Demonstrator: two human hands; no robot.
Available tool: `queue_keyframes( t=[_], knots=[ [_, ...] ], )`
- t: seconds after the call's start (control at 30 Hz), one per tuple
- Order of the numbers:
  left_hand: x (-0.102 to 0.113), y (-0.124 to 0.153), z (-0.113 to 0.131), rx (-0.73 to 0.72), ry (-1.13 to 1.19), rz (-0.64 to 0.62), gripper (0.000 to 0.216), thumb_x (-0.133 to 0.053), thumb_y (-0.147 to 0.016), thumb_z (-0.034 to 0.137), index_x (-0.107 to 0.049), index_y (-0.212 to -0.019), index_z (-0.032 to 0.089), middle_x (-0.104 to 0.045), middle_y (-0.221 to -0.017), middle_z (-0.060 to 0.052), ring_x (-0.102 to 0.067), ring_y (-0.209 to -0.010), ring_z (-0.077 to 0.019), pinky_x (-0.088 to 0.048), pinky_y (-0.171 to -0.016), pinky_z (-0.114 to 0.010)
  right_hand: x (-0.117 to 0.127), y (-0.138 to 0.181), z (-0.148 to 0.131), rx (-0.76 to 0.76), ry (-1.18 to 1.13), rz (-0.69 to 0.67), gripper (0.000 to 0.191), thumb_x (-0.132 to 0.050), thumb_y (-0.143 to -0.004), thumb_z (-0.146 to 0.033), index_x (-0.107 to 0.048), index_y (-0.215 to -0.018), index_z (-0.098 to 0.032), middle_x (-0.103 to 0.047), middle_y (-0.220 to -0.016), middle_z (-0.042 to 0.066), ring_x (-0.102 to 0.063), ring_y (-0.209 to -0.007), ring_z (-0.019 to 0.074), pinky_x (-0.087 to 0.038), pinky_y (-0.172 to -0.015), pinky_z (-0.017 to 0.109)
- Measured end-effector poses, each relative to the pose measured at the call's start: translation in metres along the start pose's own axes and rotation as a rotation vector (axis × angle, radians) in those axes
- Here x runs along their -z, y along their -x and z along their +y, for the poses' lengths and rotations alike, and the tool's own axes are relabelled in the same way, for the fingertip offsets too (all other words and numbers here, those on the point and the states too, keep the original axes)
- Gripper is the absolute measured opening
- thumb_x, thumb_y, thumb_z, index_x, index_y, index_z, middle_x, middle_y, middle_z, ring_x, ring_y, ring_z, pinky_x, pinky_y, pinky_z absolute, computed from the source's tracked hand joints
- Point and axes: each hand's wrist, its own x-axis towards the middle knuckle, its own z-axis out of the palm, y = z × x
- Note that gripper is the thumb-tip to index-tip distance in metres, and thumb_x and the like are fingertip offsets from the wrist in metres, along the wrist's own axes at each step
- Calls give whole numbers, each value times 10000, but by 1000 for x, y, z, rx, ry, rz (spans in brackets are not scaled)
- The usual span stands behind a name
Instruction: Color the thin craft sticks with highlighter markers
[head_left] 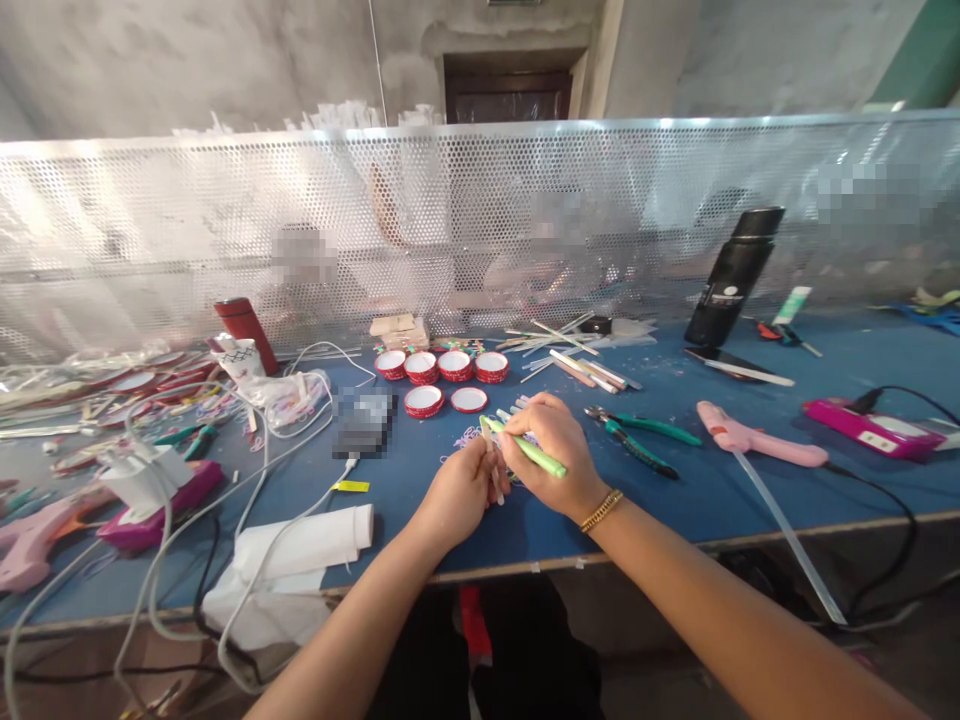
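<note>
- L hand (469, 485) was pinched tight around a pale stick (499, 490), which poked out below the fingers, just over the near part of the blue tabletop (420, 455)
- R hand (555, 445) had a lime green marker (536, 453) in a pen-type grip, narrow end up by the top of the stick; couldn't tell if they touched tbh
- gold-colored bracelet (602, 510) sat on the R wrist, right behind that grip
- white roll (300, 540) lay left of the grip near the table edge, cable running across it
- pink glue gun (757, 440) was on its side, well right of the grip, w/ a long clear glue stick (787, 540) slanting from it past the edge
- pliers (637, 440) w/ green handles lay closer in, just right of the R hand
- tiny lilac loops (466, 436) were scattered on the table under/just past the hands
- red-rimmed round lids (470, 400) stood beyond the grip, white side up, mostly stacked, approx two rows
- a bunch of loose sticks (589, 370) lay past the R hand, a bit right
- black flask (731, 280) was far right of the grip, red flask (246, 335) far left
- perforated metal panel (480, 220) ran behind everything
</note>
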Motion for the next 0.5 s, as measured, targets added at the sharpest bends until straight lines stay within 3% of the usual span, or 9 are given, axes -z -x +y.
queue_keyframes(
  t=[0.5],
  knots=[
    [0,0,-2,3,-18,3,329,-337,-1029,345,-496,-768,221,-585,-645,8,-513,-538,-129,-411,-551,-265,1,-1,0,-5,-5,0,149,-585,-893,-174,-519,-787,-254,-643,-691,-22,-588,-639,172,-489,-816,410]
  ],
)
